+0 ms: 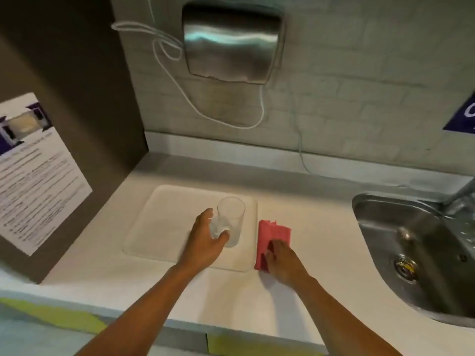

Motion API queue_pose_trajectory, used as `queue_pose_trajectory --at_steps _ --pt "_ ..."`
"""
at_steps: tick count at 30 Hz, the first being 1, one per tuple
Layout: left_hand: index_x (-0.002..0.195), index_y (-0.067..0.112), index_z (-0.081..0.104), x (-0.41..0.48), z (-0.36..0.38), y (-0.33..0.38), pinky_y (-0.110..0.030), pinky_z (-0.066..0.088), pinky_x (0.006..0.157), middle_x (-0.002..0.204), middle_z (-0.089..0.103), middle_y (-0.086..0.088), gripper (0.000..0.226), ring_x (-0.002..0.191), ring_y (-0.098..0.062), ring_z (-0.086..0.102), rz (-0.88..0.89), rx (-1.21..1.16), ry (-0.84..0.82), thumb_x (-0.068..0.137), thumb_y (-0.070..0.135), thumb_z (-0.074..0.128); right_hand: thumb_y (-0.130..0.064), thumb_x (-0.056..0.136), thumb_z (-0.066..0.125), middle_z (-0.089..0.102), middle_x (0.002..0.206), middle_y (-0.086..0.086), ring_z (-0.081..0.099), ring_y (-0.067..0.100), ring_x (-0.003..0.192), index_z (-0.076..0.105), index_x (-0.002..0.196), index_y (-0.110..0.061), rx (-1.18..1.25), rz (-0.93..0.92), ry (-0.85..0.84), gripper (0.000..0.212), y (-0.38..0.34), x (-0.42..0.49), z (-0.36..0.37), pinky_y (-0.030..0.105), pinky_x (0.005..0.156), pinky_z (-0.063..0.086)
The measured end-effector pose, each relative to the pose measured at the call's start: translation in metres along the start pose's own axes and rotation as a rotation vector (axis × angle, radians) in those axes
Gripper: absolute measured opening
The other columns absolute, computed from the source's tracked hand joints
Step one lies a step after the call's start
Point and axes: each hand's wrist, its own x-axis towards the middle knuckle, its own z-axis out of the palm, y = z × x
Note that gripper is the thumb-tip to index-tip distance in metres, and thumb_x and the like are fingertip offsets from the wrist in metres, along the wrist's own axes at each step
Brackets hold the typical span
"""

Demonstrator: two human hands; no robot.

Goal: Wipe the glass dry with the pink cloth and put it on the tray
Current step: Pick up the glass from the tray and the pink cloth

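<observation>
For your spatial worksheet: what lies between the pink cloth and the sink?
Only bare white countertop lies between the pink cloth and the steel sink, as the head view shows.

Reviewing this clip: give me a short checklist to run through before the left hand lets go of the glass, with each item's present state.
1. Glass stands upright: ok.
2. Glass base lies inside the tray rim, near its right front corner: ok.
3. Left hand grips the glass, thumb and fingers around its lower half: ok.
4. Glass is wiped dry: cannot tell, the picture is too blurred for droplets.
5. Pink cloth lies on the counter right of the tray, clear of the glass, under the right hand: ok.
6. Glass base fully rests on the tray: cannot tell.
</observation>
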Motion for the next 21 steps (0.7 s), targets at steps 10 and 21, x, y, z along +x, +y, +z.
queue_pose_trajectory --at_steps 10,21 --pt "0.141 0.040 0.050 0.019 0.015 -0.020 -0.027 0.053 0.097 0.135 0.063 0.018 0.072 0.123 -0.014 0.062 -0.032 -0.158 0.018 0.082 0.035 0.090 -0.039 0.097 0.050 0.038 0.151 0.009 0.050 0.030 0.124 0.040 0.143 -0.015 -0.007 0.146 0.247 0.053 0.000 0.042 0.026 0.042 0.105 0.046" --pt "0.128 0.022 0.063 0.039 0.038 -0.011 -0.030 0.057 0.098 0.124 0.075 0.003 0.046 0.114 -0.014 0.071 -0.133 -0.387 0.177 0.089 0.028 0.086 -0.009 0.104 0.042 0.042 0.156 0.008 0.037 0.027 0.144 0.040 0.150 -0.008 0.065 -0.013 0.252 0.046 0.015 0.051 0.013 0.041 0.120 0.029"
